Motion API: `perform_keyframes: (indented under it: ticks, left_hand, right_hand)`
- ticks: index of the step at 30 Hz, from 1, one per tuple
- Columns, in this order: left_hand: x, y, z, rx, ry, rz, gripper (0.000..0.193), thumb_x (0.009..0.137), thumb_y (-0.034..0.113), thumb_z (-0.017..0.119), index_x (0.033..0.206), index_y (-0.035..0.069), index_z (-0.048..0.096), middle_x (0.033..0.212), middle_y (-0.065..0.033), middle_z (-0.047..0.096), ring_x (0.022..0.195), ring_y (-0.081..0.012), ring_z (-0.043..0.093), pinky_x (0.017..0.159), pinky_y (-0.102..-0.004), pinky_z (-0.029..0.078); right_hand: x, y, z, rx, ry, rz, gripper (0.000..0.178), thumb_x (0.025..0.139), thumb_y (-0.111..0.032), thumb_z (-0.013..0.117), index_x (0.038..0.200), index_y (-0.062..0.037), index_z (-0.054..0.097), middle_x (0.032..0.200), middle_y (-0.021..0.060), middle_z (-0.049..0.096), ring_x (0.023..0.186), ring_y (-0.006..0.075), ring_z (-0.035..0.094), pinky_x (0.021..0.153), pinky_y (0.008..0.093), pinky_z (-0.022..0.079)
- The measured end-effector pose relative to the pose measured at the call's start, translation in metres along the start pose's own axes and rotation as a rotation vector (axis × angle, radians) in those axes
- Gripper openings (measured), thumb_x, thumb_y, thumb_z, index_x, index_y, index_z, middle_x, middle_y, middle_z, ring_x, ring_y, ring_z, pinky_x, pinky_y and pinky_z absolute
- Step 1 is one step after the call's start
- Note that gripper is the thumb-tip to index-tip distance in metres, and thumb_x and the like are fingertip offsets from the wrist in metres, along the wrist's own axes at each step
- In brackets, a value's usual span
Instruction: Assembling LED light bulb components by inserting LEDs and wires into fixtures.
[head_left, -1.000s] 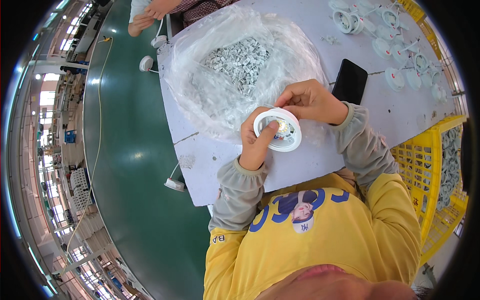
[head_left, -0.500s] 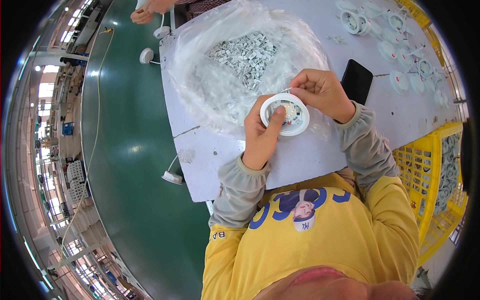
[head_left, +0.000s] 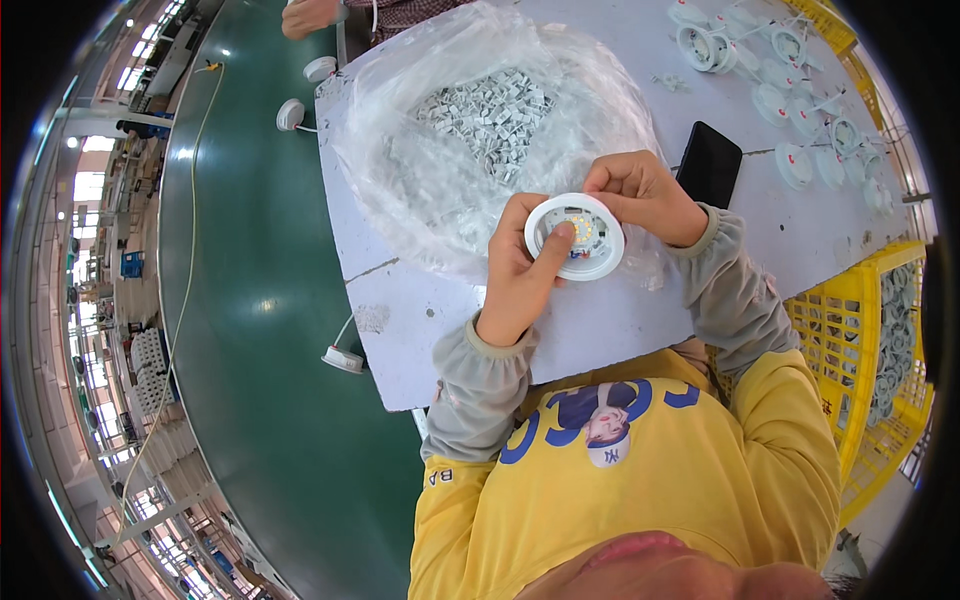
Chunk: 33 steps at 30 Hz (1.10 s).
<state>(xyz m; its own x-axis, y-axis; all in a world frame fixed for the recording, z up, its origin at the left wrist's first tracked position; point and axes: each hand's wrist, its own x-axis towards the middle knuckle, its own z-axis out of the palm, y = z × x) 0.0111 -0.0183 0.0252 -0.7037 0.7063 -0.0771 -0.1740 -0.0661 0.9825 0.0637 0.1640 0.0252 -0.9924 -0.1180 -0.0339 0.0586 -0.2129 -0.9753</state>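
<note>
While both hands grip the round white lamp housing (head_left: 574, 236) above the surface (head_left: 600, 330), assembly is underway.
I see left hand (head_left: 520, 275) thumb pressing inside, right hand (head_left: 640, 195) clasping the rim; next I judge a firm, centred push.

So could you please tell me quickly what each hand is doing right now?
Left hand: closed on the round white lamp, thumb inside it.
Right hand: pinching its rim.

**One head camera, looking down**

There is one view only. The camera sits on the person's head and looks steeply down at the white counter (head_left: 600, 330), close to the chest. The fisheye lens bends the edges, and the green conveyor belt (head_left: 260, 300) is at the left.
</note>
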Motion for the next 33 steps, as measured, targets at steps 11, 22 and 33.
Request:
perform_keyframes:
  ticks: [11, 22, 33]
  left_hand:
    - [0.007, -0.004, 0.004, 0.054, -0.045, 0.133, 0.023, 0.087, 0.015, 0.053, 0.105, 0.002, 0.048, 0.086, -0.0025, 0.057, 0.071, -0.0042, 0.051, 0.053, -0.0184, 0.043]
    - [0.002, -0.002, 0.012, 0.103, 0.024, 0.157, 0.024, 0.088, 0.018, 0.052, 0.103, 0.0, 0.045, 0.086, -0.0049, 0.058, 0.077, -0.0066, 0.053, 0.066, -0.0206, 0.045]
    - [0.004, -0.006, 0.013, 0.126, 0.06, 0.193, 0.016, 0.088, 0.009, 0.049, 0.102, 0.001, 0.045, 0.082, -0.0071, 0.053, 0.073, -0.0111, 0.05, 0.065, -0.0239, 0.042]
  right_hand:
    - [-0.002, 0.002, -0.004, -0.184, 0.04, -0.197, 0.011, 0.085, -0.006, 0.056, 0.083, 0.0041, 0.059, 0.069, 0.0033, 0.059, 0.056, 0.0059, 0.054, 0.048, 0.0177, 0.043]
    - [-0.003, 0.005, -0.007, -0.276, 0.03, -0.203, 0.013, 0.087, -0.006, 0.051, 0.094, 0.0026, 0.057, 0.076, 0.0015, 0.058, 0.065, 0.0043, 0.053, 0.055, 0.0169, 0.043]
    - [-0.003, -0.007, 0.01, -0.377, -0.022, -0.166, 0.015, 0.08, -0.014, 0.058, 0.085, -0.0013, 0.051, 0.065, -0.0003, 0.05, 0.059, 0.0018, 0.043, 0.048, 0.0184, 0.033]
